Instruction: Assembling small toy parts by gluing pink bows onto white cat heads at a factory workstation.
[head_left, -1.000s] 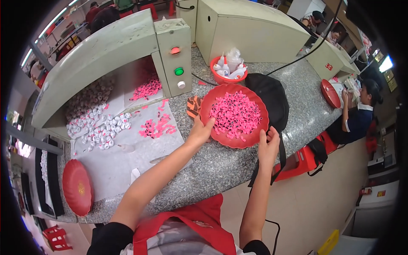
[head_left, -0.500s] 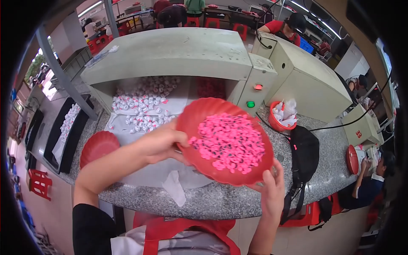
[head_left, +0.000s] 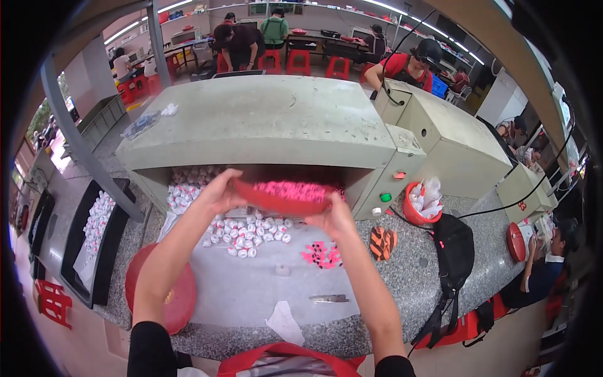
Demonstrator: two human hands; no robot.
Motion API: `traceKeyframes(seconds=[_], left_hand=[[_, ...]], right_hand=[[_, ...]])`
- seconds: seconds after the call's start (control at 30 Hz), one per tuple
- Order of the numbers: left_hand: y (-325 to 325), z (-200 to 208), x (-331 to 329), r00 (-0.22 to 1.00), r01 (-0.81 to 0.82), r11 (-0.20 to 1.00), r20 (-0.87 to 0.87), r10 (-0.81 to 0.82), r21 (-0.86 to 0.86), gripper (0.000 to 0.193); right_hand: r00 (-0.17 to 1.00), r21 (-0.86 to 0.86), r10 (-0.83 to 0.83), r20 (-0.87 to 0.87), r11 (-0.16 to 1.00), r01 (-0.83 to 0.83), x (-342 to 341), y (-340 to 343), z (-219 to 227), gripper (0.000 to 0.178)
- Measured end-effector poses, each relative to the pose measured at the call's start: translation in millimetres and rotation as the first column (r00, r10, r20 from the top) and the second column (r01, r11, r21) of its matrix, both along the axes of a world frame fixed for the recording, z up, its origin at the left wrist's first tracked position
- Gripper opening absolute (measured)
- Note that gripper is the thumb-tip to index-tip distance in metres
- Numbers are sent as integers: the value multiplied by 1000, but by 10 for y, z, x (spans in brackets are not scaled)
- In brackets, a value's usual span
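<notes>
At the far left a long black tray [head_left: 129, 204] holds a load of small white pieces, and near it a red dish [head_left: 183, 301] sits on the worktop [head_left: 251, 335], partly behind the forearm. Next comes the sheet of pale paper [head_left: 245, 283], where more white pieces [head_left: 242, 235] are already spread, reaching back into the machine's opening. The left hand [head_left: 220, 193] grips the left rim of a red plate [head_left: 276, 201], which is raised in front of that opening; the plate carries a heap of pink pieces [head_left: 295, 190], so most of this load seems yet to be unloaded. The right hand [head_left: 331, 217] supports the plate's right end, its fingers apparently gripping there, though its underside hides some of them. Below that hand, a small pink cluster [head_left: 323, 254] already lies on the paper; the shadowed interior is too dark to tell how many lie deeper.
</notes>
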State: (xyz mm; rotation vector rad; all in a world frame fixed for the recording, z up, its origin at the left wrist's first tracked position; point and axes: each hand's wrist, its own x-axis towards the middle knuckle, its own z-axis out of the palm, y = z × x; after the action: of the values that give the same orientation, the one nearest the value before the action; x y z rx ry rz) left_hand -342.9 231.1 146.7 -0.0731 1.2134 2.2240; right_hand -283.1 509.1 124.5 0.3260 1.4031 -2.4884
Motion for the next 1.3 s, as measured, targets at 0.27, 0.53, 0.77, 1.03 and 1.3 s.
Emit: traceKeyframes(seconds=[0.27,0.53,0.77,1.03,1.3], left_hand=[[482,77,-470,963,-263,964,41,265,-35,20],[572,-45,-590,928,-366,890,-41,370,-272,29],[385,-278,-683,938,-345,899,-55,343,-269,38],[226,-268,-502,702,-308,625,-615,-360,-717,38],[633,-799,-1434,598,-586,515,-763,-246,-625,31]], right_hand=[[974,29,-212,78,977,211,-414,111,39,47],[965,-14,-232,120,972,236,-334,56,49,48],[960,-43,-279,-21,960,278,-135,52,206,49],[987,-153,-141,75,977,152,1203,618,171,48],[722,45,-679,130,732,680,2911,1319,43,45]])
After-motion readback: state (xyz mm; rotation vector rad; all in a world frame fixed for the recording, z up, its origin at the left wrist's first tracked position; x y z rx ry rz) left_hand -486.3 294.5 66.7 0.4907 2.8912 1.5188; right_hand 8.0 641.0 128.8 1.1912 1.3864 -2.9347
